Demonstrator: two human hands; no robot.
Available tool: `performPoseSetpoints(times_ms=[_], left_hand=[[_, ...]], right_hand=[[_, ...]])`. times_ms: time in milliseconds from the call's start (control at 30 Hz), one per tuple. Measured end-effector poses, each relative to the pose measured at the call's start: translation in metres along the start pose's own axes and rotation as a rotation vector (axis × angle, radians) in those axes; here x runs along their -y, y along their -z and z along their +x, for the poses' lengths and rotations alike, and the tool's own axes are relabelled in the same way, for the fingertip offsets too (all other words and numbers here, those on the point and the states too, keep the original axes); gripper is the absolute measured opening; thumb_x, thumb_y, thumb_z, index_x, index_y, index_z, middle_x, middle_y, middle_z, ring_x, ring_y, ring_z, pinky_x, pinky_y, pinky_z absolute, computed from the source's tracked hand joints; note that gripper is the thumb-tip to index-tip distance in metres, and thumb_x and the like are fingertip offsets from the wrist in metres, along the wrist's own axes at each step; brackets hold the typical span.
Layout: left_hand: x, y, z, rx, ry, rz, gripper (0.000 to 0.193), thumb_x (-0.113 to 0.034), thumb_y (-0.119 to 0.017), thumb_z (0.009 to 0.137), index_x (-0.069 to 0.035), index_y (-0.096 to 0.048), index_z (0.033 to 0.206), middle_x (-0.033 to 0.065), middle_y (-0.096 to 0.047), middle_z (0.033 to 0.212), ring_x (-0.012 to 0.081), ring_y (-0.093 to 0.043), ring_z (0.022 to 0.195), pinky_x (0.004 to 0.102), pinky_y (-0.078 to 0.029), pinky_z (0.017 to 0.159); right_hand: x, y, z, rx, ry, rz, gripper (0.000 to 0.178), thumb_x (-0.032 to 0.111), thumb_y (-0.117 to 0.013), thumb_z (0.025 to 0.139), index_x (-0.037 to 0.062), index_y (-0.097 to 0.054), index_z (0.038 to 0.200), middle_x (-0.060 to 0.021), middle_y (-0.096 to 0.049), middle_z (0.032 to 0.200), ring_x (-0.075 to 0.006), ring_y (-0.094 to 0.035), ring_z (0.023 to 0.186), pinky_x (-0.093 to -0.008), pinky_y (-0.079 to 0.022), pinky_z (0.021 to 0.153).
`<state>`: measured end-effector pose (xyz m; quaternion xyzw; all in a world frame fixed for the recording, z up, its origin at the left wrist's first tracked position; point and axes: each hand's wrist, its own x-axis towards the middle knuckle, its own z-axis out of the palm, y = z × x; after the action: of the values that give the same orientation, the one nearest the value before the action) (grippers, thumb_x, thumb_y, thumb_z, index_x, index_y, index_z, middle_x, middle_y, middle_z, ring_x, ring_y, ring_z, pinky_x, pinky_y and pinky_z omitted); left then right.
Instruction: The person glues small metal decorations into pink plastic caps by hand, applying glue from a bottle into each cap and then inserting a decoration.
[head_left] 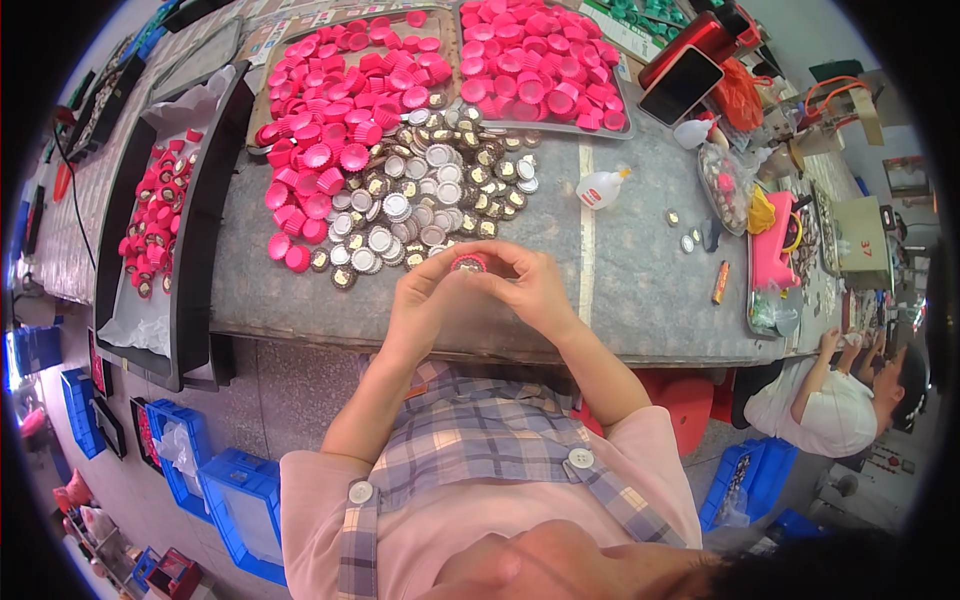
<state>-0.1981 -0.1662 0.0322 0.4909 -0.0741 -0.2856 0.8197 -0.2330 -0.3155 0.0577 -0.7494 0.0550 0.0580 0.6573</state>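
Just beside heaped silver caps (397, 208) — pinching a pink fluted cup (470, 261) between curled left hand (428, 290) and right hand (533, 290).

Held between the fingertips of the left hand (420, 292) and right hand (535, 290), near the front edge of the grey tabletop (660, 285), as a small round pink cup (470, 260) with a ribbed rim. Turned open side up, with something dark and a paler patch showing within, partly hidden by the fingers. Spread just beyond in a loose heap of small round discs (425, 215), some with silvery crimped faces up, others dark brown with cream patches, tilted and overlapping. Piled along the left of that heap as loose pink cups (318, 156), ribbed, mouths facing various ways, many touching.
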Motion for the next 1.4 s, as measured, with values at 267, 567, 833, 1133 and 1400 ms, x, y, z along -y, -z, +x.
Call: performPoseSetpoints(times_ms=[267,567,833,1133,1400], left_hand=[[-0.018,0.007,0.0,-0.009,0.015,0.429,0.026,-0.006,-0.049,0.085,0.0,-0.053,0.11,0.0047,-0.059,0.097,0.0085,-0.053,0.078,0.0229,-0.044,0.07],[-0.157,0.15,0.023,-0.755,-1.02,0.445,0.039,-0.007,-0.055,0.082,0.001,-0.043,0.119,0.0125,-0.051,0.111,0.0169,-0.05,0.1,0.0243,-0.041,0.084],[-0.107,0.13,-0.022,-0.205,-0.416,1.544,0.033,-0.007,-0.065,0.067,-0.007,-0.057,0.099,0.0105,-0.051,0.091,0.0263,-0.051,0.09,0.0327,-0.042,0.072],[-0.084,0.135,-0.027,-0.2,-0.388,1.577,0.026,-0.003,-0.06,0.07,-0.006,-0.055,0.095,0.0096,-0.049,0.096,0.0301,-0.053,0.087,0.0374,-0.043,0.073],[-0.08,0.13,-0.032,-0.361,-0.292,1.256,0.025,-0.007,-0.056,0.079,-0.004,-0.052,0.103,0.0085,-0.057,0.094,0.015,-0.057,0.079,0.0288,-0.045,0.067]], right_hand=[[-0.013,-0.01,0.01,0.084,0.006,0.38,0.031,0.007,-0.059,0.079,-0.0011,-0.051,0.108,-0.0019,-0.055,0.087,-0.0102,-0.055,0.079,-0.0218,-0.045,0.068],[-0.012,0.046,0.002,-0.541,0.369,-0.143,0.041,0.003,-0.059,0.077,0.0042,-0.047,0.115,-0.0062,-0.058,0.095,-0.011,-0.054,0.077,-0.0231,-0.042,0.074],[-0.039,0.117,-0.004,-0.995,0.348,-0.453,0.043,0.006,-0.061,0.076,0.0037,-0.045,0.116,-0.0081,-0.052,0.105,-0.0127,-0.049,0.093,-0.0258,-0.04,0.078],[-0.048,0.117,0.023,-0.535,0.1,0.017,0.041,0.011,-0.063,0.076,0.0018,-0.045,0.111,-0.0077,-0.054,0.102,-0.0119,-0.053,0.084,-0.0242,-0.042,0.073],[-0.052,0.109,0.021,-0.591,0.266,-0.017,0.03,0.012,-0.059,0.08,0.0006,-0.049,0.105,-0.0051,-0.056,0.092,-0.0092,-0.052,0.082,-0.0235,-0.041,0.073]])
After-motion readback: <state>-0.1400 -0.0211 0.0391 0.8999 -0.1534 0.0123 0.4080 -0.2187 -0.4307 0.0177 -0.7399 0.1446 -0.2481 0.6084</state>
